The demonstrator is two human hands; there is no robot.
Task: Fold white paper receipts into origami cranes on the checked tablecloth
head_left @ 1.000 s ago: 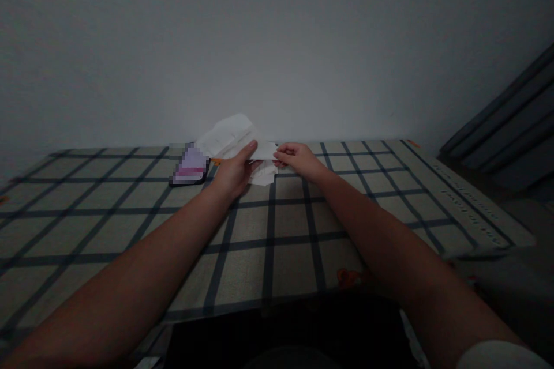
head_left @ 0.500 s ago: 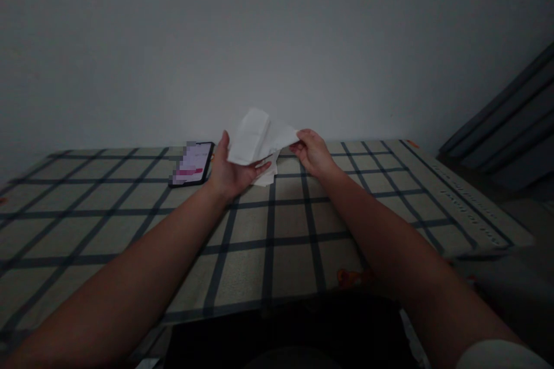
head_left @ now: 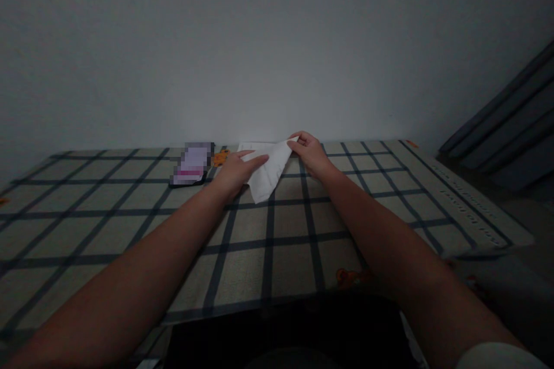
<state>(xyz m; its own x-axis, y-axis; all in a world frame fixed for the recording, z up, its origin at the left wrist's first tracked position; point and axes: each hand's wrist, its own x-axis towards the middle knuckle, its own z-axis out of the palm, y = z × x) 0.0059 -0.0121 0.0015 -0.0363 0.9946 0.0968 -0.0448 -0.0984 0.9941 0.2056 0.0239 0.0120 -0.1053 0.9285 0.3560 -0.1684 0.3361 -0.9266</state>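
Note:
A thin white sheet that looks like a paper tissue (head_left: 269,176) is stretched between my hands, one corner drooping toward me over the checked cloth. My right hand (head_left: 310,153) pinches its upper right corner between thumb and fingers. On the left side, my left hand (head_left: 239,173) is palm down on the sheet, its thumb lying across the top and gripping it; some of its fingertips are hidden. Behind the sheet, more white paper (head_left: 255,145) shows at the back of the table.
A phone with a lit, blurred screen (head_left: 191,162) lies left of my left hand. The table has a checked cloth (head_left: 242,265) with an orange printed figure (head_left: 220,158). A pale wall (head_left: 277,46) stands right behind; a dark curtain (head_left: 511,121) hangs at the right.
My left hand has turned from palm up to palm down and lowered the tissue. The folded part has opened and now hangs down toward me. My right hand keeps its corner.

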